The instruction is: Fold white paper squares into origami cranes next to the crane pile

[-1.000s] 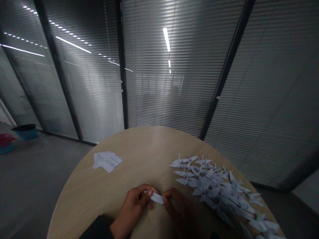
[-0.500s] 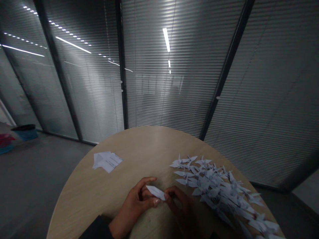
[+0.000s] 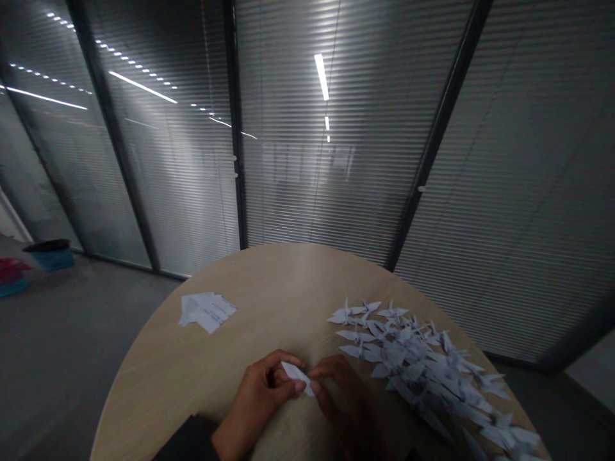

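Observation:
Between my two hands, just above the table's near part, is a small folded piece of white paper (image 3: 294,371), pointed at its left end. My left hand (image 3: 262,390) grips it with thumb and fingers from the left. From the right, my right hand (image 3: 339,394) pinches its other end between thumb and index finger; the rest of that hand is in shadow. To the right lies a large heap of folded white paper cranes (image 3: 413,358), close to my right hand. Some flat white paper sheets (image 3: 209,312), a few with printed lines, lie further off to the left.
The round wooden table (image 3: 288,275) fills the lower middle, its curved edge near a glass partition with blinds (image 3: 317,211). On the floor at far left stand a blue bucket with a dark rim (image 3: 52,257) and a red-and-blue container (image 3: 12,275).
My right fingers have shifted slightly left and up along the folded paper. My left fingers have closed in over it, and less of the paper shows. The cranes and sheets stay put.

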`<control>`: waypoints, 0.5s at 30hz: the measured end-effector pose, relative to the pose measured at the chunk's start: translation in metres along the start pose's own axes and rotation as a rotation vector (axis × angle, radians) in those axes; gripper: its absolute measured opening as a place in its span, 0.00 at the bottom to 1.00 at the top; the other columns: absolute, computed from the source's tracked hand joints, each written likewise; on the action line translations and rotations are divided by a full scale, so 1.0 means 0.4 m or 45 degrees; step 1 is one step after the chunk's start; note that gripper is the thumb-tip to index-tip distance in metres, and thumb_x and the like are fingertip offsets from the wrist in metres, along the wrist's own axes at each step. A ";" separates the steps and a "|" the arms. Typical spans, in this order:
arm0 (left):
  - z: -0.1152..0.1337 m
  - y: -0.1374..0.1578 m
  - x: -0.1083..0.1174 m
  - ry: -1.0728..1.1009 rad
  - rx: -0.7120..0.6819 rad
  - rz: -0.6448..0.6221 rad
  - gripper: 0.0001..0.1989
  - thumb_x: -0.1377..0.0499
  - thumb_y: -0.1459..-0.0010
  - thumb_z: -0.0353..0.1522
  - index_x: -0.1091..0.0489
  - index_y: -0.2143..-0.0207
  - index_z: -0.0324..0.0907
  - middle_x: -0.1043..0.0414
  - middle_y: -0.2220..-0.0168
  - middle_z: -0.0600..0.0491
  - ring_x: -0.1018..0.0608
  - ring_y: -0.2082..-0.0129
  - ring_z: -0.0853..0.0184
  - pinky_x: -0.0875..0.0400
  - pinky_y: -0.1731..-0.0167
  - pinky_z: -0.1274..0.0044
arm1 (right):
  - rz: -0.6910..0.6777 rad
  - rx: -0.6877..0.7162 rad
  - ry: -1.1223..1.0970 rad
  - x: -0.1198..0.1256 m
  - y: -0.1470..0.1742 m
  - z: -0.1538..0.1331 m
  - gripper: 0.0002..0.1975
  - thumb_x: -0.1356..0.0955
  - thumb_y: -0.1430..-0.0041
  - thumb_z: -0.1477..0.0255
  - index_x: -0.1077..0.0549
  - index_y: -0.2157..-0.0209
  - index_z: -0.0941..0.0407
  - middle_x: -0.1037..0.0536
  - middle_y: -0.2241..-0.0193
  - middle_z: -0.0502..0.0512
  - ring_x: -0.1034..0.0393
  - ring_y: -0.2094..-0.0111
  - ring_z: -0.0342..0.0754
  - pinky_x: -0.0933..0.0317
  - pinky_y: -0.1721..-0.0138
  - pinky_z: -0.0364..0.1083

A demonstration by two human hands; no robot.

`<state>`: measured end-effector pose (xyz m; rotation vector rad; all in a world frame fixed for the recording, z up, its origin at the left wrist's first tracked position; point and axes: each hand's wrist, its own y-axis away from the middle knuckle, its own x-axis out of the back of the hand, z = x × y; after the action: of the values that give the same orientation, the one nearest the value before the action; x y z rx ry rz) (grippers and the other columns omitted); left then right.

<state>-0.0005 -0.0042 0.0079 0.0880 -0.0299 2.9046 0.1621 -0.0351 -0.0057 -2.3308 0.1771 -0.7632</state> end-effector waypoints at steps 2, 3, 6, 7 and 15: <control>-0.001 0.004 0.000 -0.064 -0.011 -0.002 0.11 0.36 0.59 0.30 0.26 0.69 0.38 0.40 0.83 0.62 0.36 0.80 0.73 0.43 0.78 0.81 | -0.053 0.025 -0.038 -0.001 -0.002 0.004 0.04 0.37 0.42 0.74 0.31 0.69 0.52 0.27 0.69 0.50 0.30 0.66 0.44 0.34 0.63 0.42; -0.002 0.005 0.000 -0.086 -0.013 -0.007 0.11 0.37 0.58 0.30 0.26 0.68 0.38 0.39 0.83 0.62 0.36 0.80 0.72 0.43 0.77 0.81 | -0.074 0.031 -0.049 -0.002 -0.003 0.005 0.04 0.37 0.42 0.74 0.31 0.69 0.52 0.28 0.69 0.50 0.30 0.65 0.45 0.35 0.62 0.42; -0.004 0.007 0.000 -0.128 -0.024 -0.013 0.12 0.37 0.57 0.31 0.26 0.66 0.39 0.39 0.83 0.62 0.35 0.80 0.72 0.42 0.77 0.80 | -0.082 0.022 -0.034 -0.002 -0.006 0.005 0.05 0.37 0.42 0.75 0.31 0.70 0.53 0.28 0.69 0.50 0.30 0.65 0.45 0.35 0.63 0.43; -0.004 0.008 0.000 -0.145 -0.030 -0.008 0.12 0.37 0.57 0.31 0.26 0.66 0.39 0.39 0.83 0.62 0.35 0.80 0.72 0.42 0.77 0.80 | -0.089 0.008 -0.031 -0.001 -0.006 0.004 0.05 0.37 0.42 0.75 0.31 0.70 0.52 0.28 0.69 0.50 0.30 0.65 0.45 0.35 0.63 0.43; 0.002 0.012 -0.003 -0.282 -0.081 0.043 0.10 0.39 0.56 0.29 0.26 0.67 0.41 0.37 0.82 0.61 0.33 0.79 0.71 0.40 0.77 0.80 | -0.165 -0.106 -0.144 0.000 -0.002 0.003 0.07 0.37 0.43 0.77 0.30 0.70 0.53 0.28 0.68 0.51 0.31 0.64 0.45 0.34 0.60 0.43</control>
<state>-0.0003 -0.0091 0.0087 0.4011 -0.1629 2.9096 0.1627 -0.0337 -0.0058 -2.4760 0.0082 -0.6960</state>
